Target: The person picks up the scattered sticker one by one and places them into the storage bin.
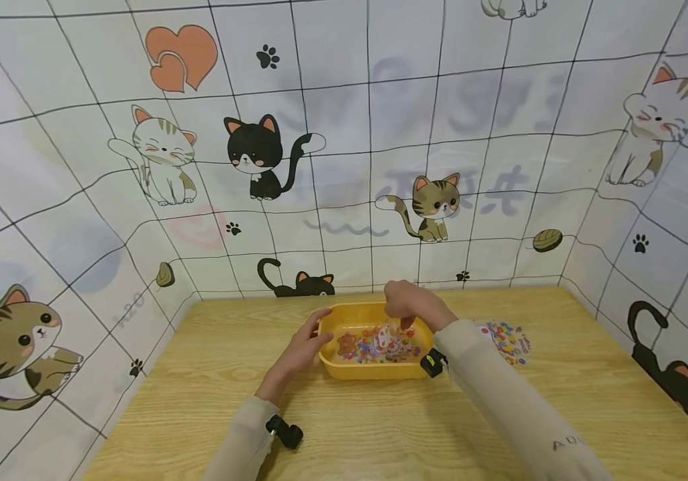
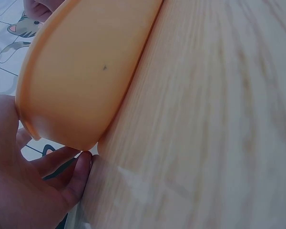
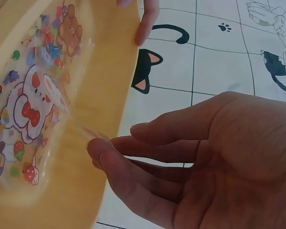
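A yellow plastic basin (image 1: pixel 374 371) stands on the table with many colourful stickers (image 3: pixel 31 105) inside, among them a bear and a white bow-wearing character. At its left end my left hand (image 1: pixel 300 349) grips the rim, thumb on top and fingers on the outer side; the left wrist view shows that hand (image 2: pixel 28 183) against the basin's end wall. Over the basin's right part, my right hand (image 1: pixel 411 302) points down. In the right wrist view its fingertips pinch the edge of a thin clear sticker (image 3: pixel 62 101), whose far part hangs over the stickers below.
Right of the basin, partly behind my right sleeve, a colourful printed sheet (image 1: pixel 507 342) lies on the wooden table (image 1: pixel 344 427). A cat-patterned white cloth (image 1: pixel 344 167) stands up behind and along both sides.
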`<state>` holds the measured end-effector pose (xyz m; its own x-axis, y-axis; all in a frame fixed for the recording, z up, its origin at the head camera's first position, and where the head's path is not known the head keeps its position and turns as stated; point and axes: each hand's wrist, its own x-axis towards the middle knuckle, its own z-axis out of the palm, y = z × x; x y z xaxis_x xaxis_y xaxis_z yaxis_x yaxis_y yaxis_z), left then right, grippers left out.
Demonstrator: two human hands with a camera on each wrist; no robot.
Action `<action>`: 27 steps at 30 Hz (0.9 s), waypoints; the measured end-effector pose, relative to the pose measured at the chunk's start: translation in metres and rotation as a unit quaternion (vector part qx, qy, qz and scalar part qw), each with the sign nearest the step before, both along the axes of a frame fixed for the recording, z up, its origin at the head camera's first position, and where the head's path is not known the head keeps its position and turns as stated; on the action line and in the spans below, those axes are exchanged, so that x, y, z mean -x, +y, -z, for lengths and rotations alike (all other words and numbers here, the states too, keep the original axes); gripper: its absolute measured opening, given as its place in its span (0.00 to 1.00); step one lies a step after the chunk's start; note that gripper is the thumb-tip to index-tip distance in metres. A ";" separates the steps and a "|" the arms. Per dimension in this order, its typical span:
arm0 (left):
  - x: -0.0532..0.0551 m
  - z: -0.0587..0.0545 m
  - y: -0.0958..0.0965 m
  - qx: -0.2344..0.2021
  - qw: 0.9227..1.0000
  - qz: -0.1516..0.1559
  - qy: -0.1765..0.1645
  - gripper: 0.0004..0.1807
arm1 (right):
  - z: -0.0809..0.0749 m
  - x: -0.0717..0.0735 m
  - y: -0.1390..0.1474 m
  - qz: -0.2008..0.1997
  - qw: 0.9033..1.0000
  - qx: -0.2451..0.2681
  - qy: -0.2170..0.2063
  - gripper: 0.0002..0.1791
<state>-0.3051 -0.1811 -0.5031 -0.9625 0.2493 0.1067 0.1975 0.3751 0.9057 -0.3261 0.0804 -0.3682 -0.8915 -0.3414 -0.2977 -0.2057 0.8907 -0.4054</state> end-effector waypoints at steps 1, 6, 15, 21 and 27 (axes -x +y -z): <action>0.000 0.000 0.000 0.001 1.000 0.000 0.000 0.30 | 0.001 0.001 0.001 0.004 1.000 0.001 -0.003 0.14; 0.002 0.001 0.000 0.004 1.000 0.003 0.003 0.30 | 0.005 0.003 0.004 0.023 0.999 -0.004 -0.021 0.09; 0.002 0.002 -0.001 0.006 1.000 0.003 0.007 0.30 | 0.013 0.007 0.010 0.036 0.998 -0.003 -0.052 0.03; 0.001 0.001 -0.001 0.007 1.000 0.003 0.001 0.30 | 0.020 0.014 0.014 0.042 0.997 -0.003 -0.061 0.08; 0.002 0.001 -0.002 0.007 1.000 0.011 0.000 0.30 | 0.027 0.018 0.016 0.045 0.995 -0.033 -0.082 0.12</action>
<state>-0.3070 -0.1832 -0.5042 -0.9567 0.2725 0.1027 0.2057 0.3826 0.9007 -0.3442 0.0960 -0.3956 -0.8554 -0.2370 -0.4605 -0.0599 0.9285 -0.3666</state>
